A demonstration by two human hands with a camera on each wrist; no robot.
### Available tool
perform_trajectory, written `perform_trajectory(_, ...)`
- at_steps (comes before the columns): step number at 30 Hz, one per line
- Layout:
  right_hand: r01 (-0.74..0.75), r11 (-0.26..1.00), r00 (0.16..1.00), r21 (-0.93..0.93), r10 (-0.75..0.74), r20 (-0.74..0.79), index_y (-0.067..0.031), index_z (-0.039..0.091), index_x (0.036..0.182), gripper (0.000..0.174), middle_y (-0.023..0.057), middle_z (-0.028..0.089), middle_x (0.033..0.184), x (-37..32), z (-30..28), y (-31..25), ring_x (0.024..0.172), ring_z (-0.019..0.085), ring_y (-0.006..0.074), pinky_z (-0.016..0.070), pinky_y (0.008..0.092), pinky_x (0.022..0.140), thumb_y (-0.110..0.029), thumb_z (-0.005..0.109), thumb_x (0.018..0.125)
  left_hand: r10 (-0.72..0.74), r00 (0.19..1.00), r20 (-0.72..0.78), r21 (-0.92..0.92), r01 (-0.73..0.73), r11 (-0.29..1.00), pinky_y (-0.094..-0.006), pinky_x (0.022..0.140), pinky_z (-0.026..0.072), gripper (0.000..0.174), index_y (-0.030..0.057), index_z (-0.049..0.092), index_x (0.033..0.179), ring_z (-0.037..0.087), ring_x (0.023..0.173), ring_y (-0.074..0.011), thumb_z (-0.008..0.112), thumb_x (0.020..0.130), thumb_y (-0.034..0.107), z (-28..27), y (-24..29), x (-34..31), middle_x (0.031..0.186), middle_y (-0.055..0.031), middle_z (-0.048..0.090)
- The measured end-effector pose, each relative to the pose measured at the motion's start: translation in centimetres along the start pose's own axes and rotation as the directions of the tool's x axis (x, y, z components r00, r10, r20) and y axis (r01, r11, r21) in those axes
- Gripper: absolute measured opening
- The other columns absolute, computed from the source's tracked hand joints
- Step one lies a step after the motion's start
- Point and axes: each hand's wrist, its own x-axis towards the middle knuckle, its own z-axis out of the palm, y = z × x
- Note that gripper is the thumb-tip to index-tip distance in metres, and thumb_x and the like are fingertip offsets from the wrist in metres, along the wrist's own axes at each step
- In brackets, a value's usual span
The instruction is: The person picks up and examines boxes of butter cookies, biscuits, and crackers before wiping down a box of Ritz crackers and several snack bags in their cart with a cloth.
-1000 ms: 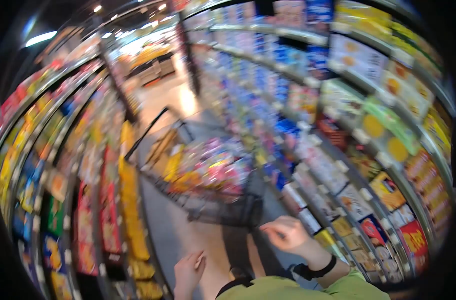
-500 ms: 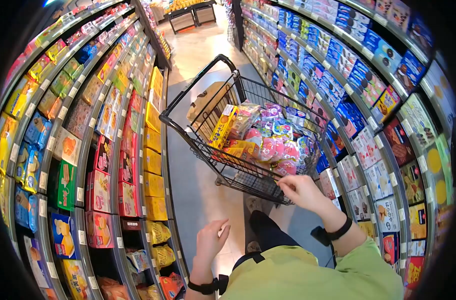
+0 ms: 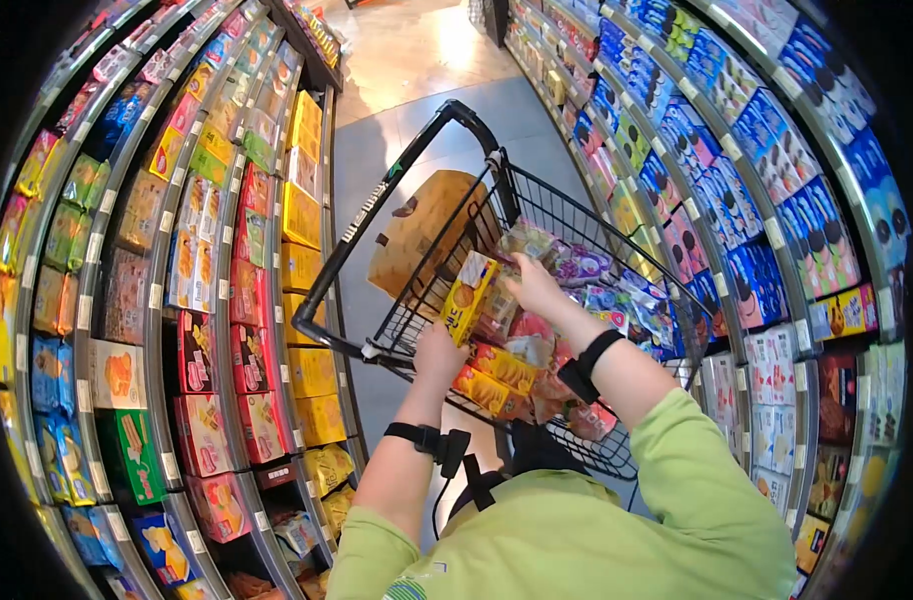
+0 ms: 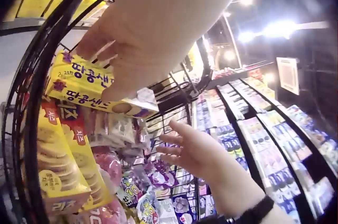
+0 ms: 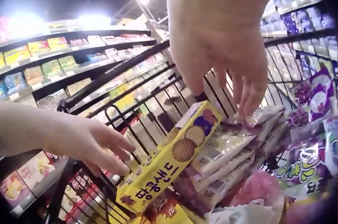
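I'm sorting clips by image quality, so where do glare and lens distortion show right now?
Head view: long grey-edged shelves bow outward, corners go black, glare whitens part of the glossy tan floor; left wrist view: white ceiling lights blow out at upper right; right wrist view: they blow out at upper left.

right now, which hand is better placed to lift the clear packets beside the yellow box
Probably the right hand: its fingertips are right at the clear packets, while the left hand is by the yellow box.
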Motion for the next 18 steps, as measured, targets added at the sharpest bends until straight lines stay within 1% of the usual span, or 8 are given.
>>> perform_trajectory(3, -0.066, 0.998, 0.995, -0.019, 0.067, 0.079, -0.0025, 0.052, 0.125, 0.053, 0.0254, 0.05, 0.123, 3.0, 3.0, 0.2, 0.109, 0.052, 0.0459, 0.0427, 0.0466, 0.094, -0.035, 0.063, 0.085, -0.207, 0.966, 0.153, 0.203, 0.174, 0.963, -0.0439, 0.089, 0.0494, 0.084, 0.0055, 0.036, 0.134, 0.056, 0.109, -0.0355, 0.081, 0.067, 0.029, -0.6, 1.1, 1.1, 0.121, -0.016, 0.057)
perform_trajectory(6, -0.017, 0.996, 1.0, -0.093, 0.017, 0.001, -0.0014, 0.055, 0.116, 0.049, 0.0245, 0.056, 0.112, 3.9, 5.0, 0.9, 0.102, 0.056, 0.0429, 0.0452, 0.0462, 0.089, -0.036, 0.066, 0.082, -0.262, 0.945, 0.194, 0.186, 0.227, 0.956, -0.0436, 0.094, 0.0458, 0.08, 0.0049, 0.04, 0.13, 0.056, 0.11, -0.0338, 0.081, 0.066, 0.028, 0.4, 0.2, 2.7, 0.119, -0.016, 0.058)
perform_trajectory(8, -0.106, 0.992, 0.993, 0.065, 0.101, 0.066, -0.0011, 0.056, 0.106, 0.044, 0.023, 0.061, 0.101, 3.6, 4.1, 0.9, 0.097, 0.059, 0.0407, 0.0479, 0.0456, 0.083, -0.034, 0.07, 0.079, -0.233, 0.955, 0.184, 0.156, 0.206, 0.966, -0.043, 0.099, 0.0416, 0.076, 0.0041, 0.044, 0.128, 0.056, 0.11, -0.0324, 0.081, 0.065, 0.025, 0.5, -0.5, 2.8, 0.118, -0.0153, 0.059)
perform_trajectory(9, -0.198, 0.964, 0.977, 0.179, 0.18, 0.11, -0.0005, 0.055, 0.1, 0.043, 0.0201, 0.063, 0.09, 2.8, 3.1, 0.4, 0.086, 0.062, 0.0355, 0.0497, 0.0423, 0.075, -0.031, 0.074, 0.077, -0.175, 0.965, 0.198, 0.142, 0.148, 0.979, -0.0425, 0.099, 0.0409, 0.071, 0.004, 0.047, 0.125, 0.057, 0.11, -0.0322, 0.08, 0.065, 0.024, -0.4, -0.4, 2.5, 0.118, -0.0153, 0.059)
perform_trajectory(12, -0.231, 0.919, 0.973, 0.321, 0.218, 0.076, 0.0003, 0.055, 0.103, 0.044, 0.0168, 0.063, 0.091, 0.6, 0.6, 2.0, 0.081, 0.063, 0.0287, 0.0499, 0.038, 0.072, -0.03, 0.075, 0.077, -0.02, 0.978, 0.21, 0.001, 0.02, 1.0, -0.0424, 0.099, 0.0387, 0.061, 0.005, 0.054, 0.117, 0.055, 0.112, -0.0315, 0.079, 0.063, 0.02, -1.2, -1.4, 1.6, 0.117, -0.0152, 0.059)
perform_trajectory(14, -0.372, 0.741, 0.928, 0.559, 0.301, 0.219, -0.0003, 0.054, 0.115, 0.046, 0.0106, 0.061, 0.093, -2.0, -3.5, 0.8, 0.086, 0.062, 0.0178, 0.0501, 0.0294, 0.07, -0.025, 0.073, 0.081, 0.35, 0.936, -0.026, -0.11, -0.351, 0.93, -0.0422, 0.098, 0.0382, 0.069, 0.0086, 0.051, 0.124, 0.051, 0.109, -0.0337, 0.08, 0.062, 0.018, -2.9, -1.4, -0.1, 0.119, -0.0137, 0.055)
perform_trajectory(16, -0.403, 0.573, 0.912, 0.714, 0.313, 0.264, -0.0011, 0.051, 0.124, 0.048, 0.0109, 0.06, 0.098, -5.7, -7.6, -0.9, 0.089, 0.061, 0.0169, 0.0514, 0.0294, 0.074, -0.022, 0.069, 0.085, 0.433, 0.894, -0.111, -0.163, -0.446, 0.88, -0.042, 0.099, 0.0363, 0.071, 0.0083, 0.05, 0.127, 0.049, 0.112, -0.0335, 0.08, 0.063, 0.018, -5.8, -0.3, -2.0, 0.122, -0.0145, 0.053)
perform_trajectory(18, -0.33, 0.571, 0.929, 0.751, 0.337, 0.151, -0.0018, 0.048, 0.128, 0.05, 0.0108, 0.059, 0.102, -10.0, -10.7, -3.2, 0.092, 0.061, 0.0175, 0.0515, 0.0306, 0.077, -0.021, 0.068, 0.086, 0.504, 0.837, -0.214, -0.212, -0.543, 0.812, -0.0418, 0.101, 0.0343, 0.073, 0.0081, 0.049, 0.13, 0.047, 0.115, -0.0333, 0.079, 0.064, 0.018, -8.7, 0.4, -3.6, 0.125, -0.0152, 0.05)
